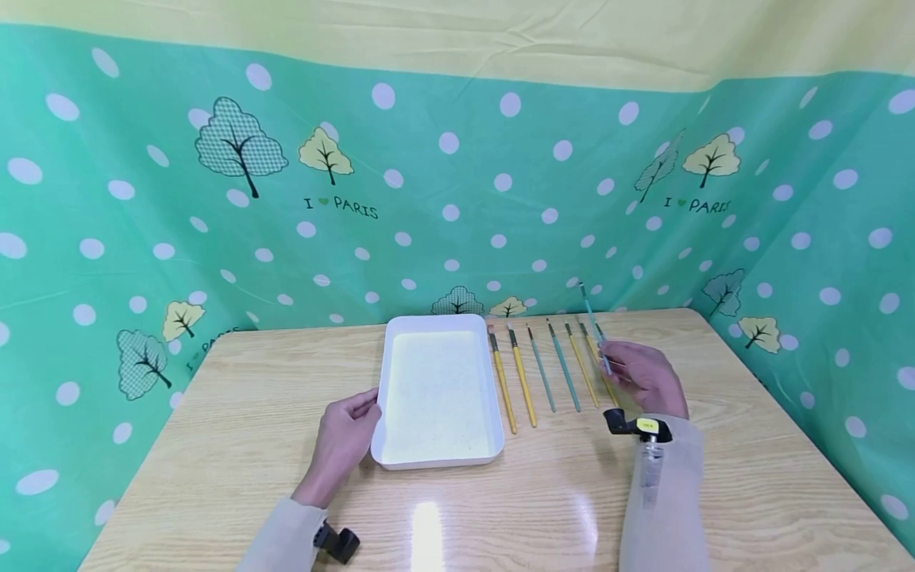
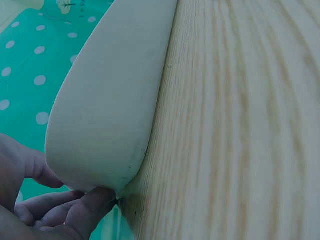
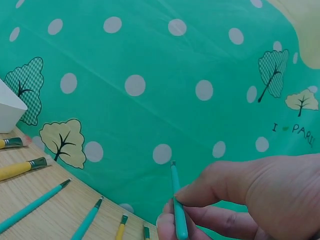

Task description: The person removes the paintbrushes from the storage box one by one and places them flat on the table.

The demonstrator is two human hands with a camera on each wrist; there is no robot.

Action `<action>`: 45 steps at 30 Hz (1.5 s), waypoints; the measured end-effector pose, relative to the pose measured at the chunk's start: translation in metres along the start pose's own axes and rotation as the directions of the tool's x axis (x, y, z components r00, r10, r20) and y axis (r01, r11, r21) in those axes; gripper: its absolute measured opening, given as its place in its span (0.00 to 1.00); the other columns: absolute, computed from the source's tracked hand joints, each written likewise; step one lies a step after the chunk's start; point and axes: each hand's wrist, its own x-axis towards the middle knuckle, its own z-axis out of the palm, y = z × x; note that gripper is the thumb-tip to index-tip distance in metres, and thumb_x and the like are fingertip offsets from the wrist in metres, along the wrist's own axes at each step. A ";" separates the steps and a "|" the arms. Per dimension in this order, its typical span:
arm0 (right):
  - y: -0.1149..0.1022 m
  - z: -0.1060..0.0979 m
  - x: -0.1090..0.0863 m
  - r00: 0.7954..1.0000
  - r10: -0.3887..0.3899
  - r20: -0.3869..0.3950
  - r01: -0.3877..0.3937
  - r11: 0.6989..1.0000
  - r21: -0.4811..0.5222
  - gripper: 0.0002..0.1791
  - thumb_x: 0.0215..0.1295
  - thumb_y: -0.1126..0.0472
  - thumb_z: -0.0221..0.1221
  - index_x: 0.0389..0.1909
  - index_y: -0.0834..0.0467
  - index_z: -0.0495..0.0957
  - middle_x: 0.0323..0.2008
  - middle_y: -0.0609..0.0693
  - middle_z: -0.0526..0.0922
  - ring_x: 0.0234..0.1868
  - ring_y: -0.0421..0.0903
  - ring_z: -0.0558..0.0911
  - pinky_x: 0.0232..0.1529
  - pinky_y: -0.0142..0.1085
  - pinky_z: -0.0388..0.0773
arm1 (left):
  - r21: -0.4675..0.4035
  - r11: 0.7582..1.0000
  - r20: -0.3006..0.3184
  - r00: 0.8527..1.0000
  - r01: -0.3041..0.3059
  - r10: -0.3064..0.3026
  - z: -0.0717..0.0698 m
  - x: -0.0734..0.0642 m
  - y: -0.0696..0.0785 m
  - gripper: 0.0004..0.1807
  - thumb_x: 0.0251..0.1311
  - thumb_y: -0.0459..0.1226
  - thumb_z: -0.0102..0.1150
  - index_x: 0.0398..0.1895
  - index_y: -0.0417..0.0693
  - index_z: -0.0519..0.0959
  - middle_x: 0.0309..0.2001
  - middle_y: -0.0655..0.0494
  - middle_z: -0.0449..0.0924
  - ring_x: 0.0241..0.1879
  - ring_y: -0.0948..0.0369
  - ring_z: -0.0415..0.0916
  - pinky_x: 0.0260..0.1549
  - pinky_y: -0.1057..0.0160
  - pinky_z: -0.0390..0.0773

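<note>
A white rectangular tray [image 1: 381, 433] lies on the table. My left hand [image 1: 341, 441] grips its left side, and in the left wrist view the thumb is at the rim and the curled fingers [image 2: 92, 210] are against the wall. To the right, my right hand [image 1: 646, 377] pinches a teal paintbrush [image 1: 589, 312] between thumb and fingers, its tip pointing up and away above the table. A row of paintbrushes with yellow handles [image 1: 522, 377] and teal handles [image 1: 565, 369] lies between the tray and this hand, which partly hides the rightmost ones.
The wood-grain table [image 1: 286, 365] carries the tray and brushes. A green dotted curtain [image 1: 429, 199] with printed trees hangs along its back and sides. Each wrist wears a black camera mount [image 1: 636, 427].
</note>
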 end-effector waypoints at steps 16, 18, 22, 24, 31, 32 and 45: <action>0.005 -0.017 -0.003 0.999 0.005 -0.042 -0.004 1.000 0.023 0.11 0.70 0.57 0.63 0.50 0.51 0.84 0.35 0.38 0.83 0.42 0.38 0.80 0.47 0.28 0.84 | 0.001 1.000 0.004 1.000 0.010 -0.010 0.000 0.000 0.001 0.22 0.71 0.38 0.50 0.66 0.43 0.77 0.61 0.43 0.82 0.62 0.50 0.81 0.59 0.57 0.85; 0.006 -0.019 -0.003 0.998 0.008 -0.054 -0.008 1.000 0.008 0.10 0.70 0.57 0.63 0.49 0.51 0.85 0.34 0.37 0.83 0.41 0.37 0.80 0.46 0.29 0.83 | 0.000 1.000 0.004 1.000 0.007 -0.007 0.000 0.000 0.001 0.22 0.71 0.38 0.50 0.65 0.43 0.78 0.61 0.43 0.82 0.62 0.50 0.81 0.58 0.57 0.85; 0.008 -0.023 0.000 0.997 0.014 -0.073 -0.014 1.000 -0.005 0.16 0.71 0.58 0.61 0.57 0.57 0.80 0.34 0.39 0.82 0.37 0.37 0.80 0.42 0.29 0.83 | 0.002 1.000 0.004 1.000 0.009 -0.009 -0.001 0.000 0.001 0.22 0.71 0.38 0.50 0.66 0.43 0.77 0.61 0.42 0.82 0.61 0.49 0.81 0.58 0.57 0.85; 0.008 -0.024 0.001 0.996 0.020 -0.084 -0.021 1.000 -0.008 0.19 0.71 0.58 0.61 0.60 0.58 0.78 0.34 0.39 0.82 0.36 0.37 0.80 0.41 0.28 0.83 | 0.001 1.000 0.006 1.000 0.012 -0.012 -0.001 0.000 0.001 0.22 0.71 0.38 0.50 0.66 0.43 0.77 0.61 0.42 0.82 0.61 0.49 0.81 0.58 0.57 0.85; 0.010 -0.034 0.001 0.994 0.023 -0.107 -0.024 1.000 -0.014 0.19 0.71 0.57 0.62 0.59 0.58 0.77 0.33 0.39 0.83 0.36 0.36 0.80 0.40 0.28 0.83 | -0.010 1.000 0.016 1.000 0.013 -0.012 -0.001 0.001 0.002 0.22 0.72 0.38 0.50 0.66 0.43 0.77 0.61 0.43 0.82 0.61 0.50 0.81 0.58 0.59 0.85; 0.010 -0.034 0.001 0.993 0.027 -0.117 -0.030 0.999 -0.021 0.20 0.71 0.57 0.62 0.60 0.57 0.77 0.33 0.39 0.83 0.36 0.36 0.80 0.40 0.28 0.83 | -0.012 1.000 0.014 1.000 0.010 -0.009 -0.002 0.001 0.002 0.22 0.71 0.38 0.50 0.66 0.42 0.77 0.61 0.42 0.82 0.62 0.50 0.81 0.58 0.58 0.85; 0.018 -0.052 0.001 0.982 0.034 -0.183 -0.046 0.997 -0.064 0.13 0.68 0.57 0.64 0.51 0.55 0.82 0.32 0.37 0.82 0.36 0.36 0.80 0.39 0.28 0.85 | -0.008 1.000 0.009 1.000 0.010 -0.010 -0.001 -0.001 0.001 0.22 0.71 0.38 0.51 0.66 0.42 0.77 0.61 0.43 0.82 0.62 0.49 0.81 0.58 0.58 0.85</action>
